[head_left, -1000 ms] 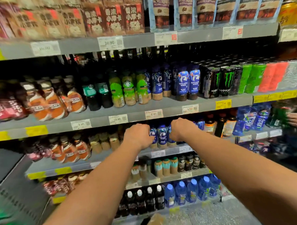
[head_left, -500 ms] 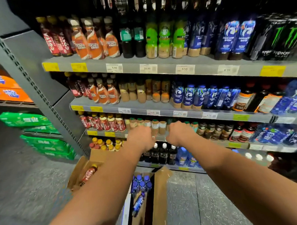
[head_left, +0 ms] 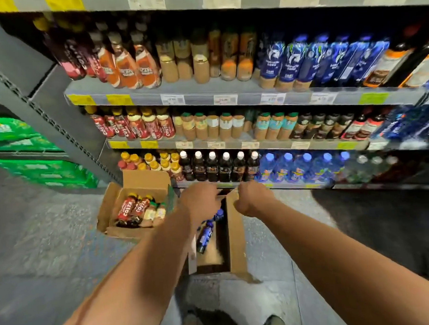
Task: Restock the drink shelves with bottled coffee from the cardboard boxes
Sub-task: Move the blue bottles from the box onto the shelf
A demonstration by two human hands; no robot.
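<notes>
Fingers (head_left: 211, 190) of the left hand (head_left: 200, 203) curl down past the knuckles, and their tips are hidden. I cannot tell whether they are spread, pinched, or touching the card. The right hand (head_left: 254, 197) is bunched in a loose fist beside the top of the flap, and whether it is touching the flap is also unclear.

Both hands hang over the far end of the long, narrow brown cardboard box (head_left: 235, 235), which stands open on the grey speckled floor (head_left: 51, 231). Straight below the left hand, a few upright blue bottle caps (head_left: 219, 213) show. Nearer the person, a blue-labelled coffee bottle (head_left: 205, 236) lies on its side with its long axis along the box, pointing toward the shelves.

The left hand is nearer to both, so the grasp is probably a straight drop. The right hand would first have to cross the tall right wall of the box.

The box opening is tight, with walls close on either side, so the lift should go straight up. A wider open cardboard box (head_left: 145, 180) of red-labelled bottles (head_left: 127, 208) sits just to the left. The bottom shelf edge (head_left: 295, 184) lies just beyond the hands. Matching blue-sleeved bottles (head_left: 292, 60) stand on a shelf higher up.
</notes>
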